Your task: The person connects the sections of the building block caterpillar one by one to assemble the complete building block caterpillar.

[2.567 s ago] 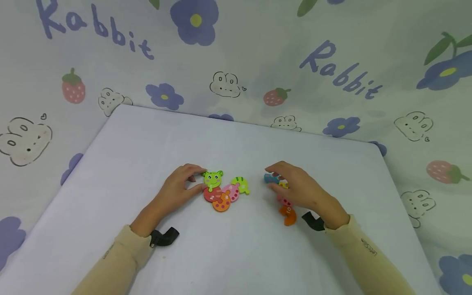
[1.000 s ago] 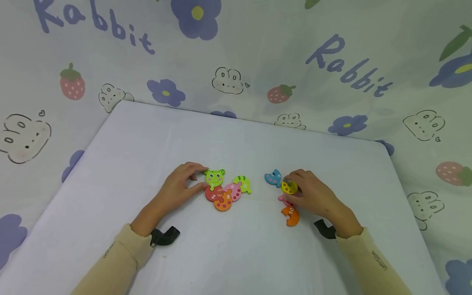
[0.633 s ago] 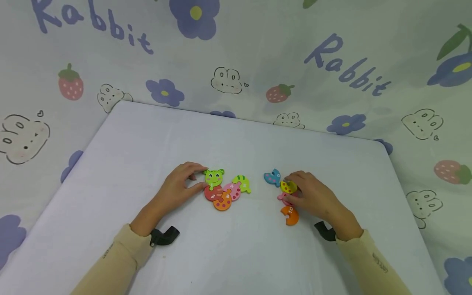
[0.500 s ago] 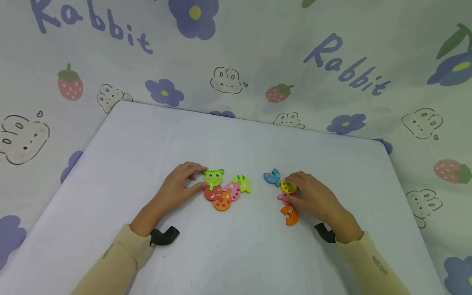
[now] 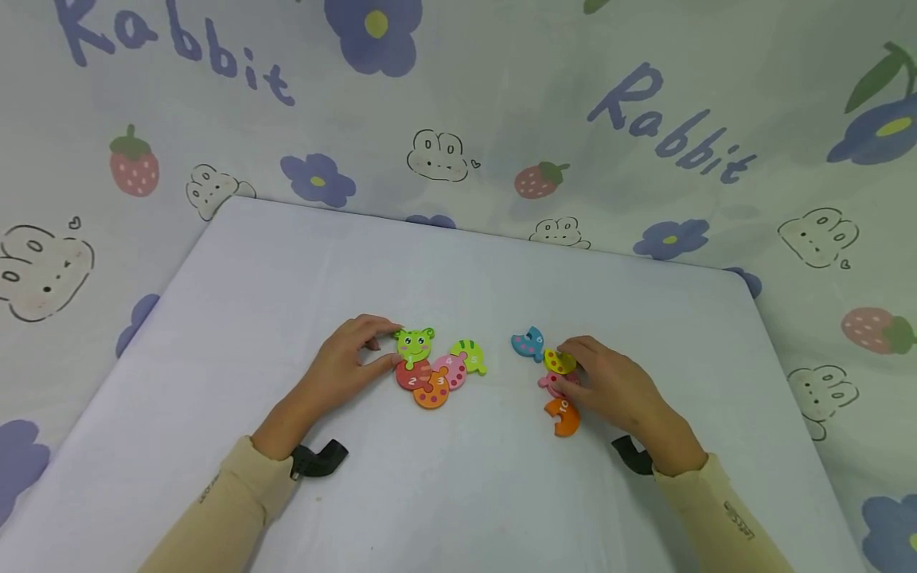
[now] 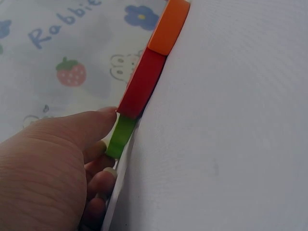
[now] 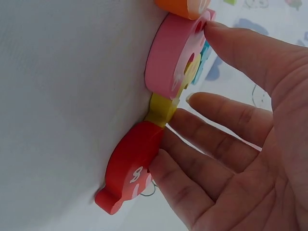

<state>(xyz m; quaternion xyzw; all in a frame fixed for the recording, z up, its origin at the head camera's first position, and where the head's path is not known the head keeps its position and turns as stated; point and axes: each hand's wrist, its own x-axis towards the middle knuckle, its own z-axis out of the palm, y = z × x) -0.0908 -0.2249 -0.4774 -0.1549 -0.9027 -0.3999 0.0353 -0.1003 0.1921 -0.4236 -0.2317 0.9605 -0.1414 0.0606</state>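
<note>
While both puzzle clusters lie mid-table, well clear of its edges, the left hand pinches the green head piece; the right hand pinches the yellow piece — its wrist view alone shows a red piece touching those fingers.

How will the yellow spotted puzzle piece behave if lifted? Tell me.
The yellow spotted piece looks thick, flat and rigid, so probably stiff and light. Lying flat, it shouldn't roll. Its painted face may be slightly slippery under the right hand.
</note>
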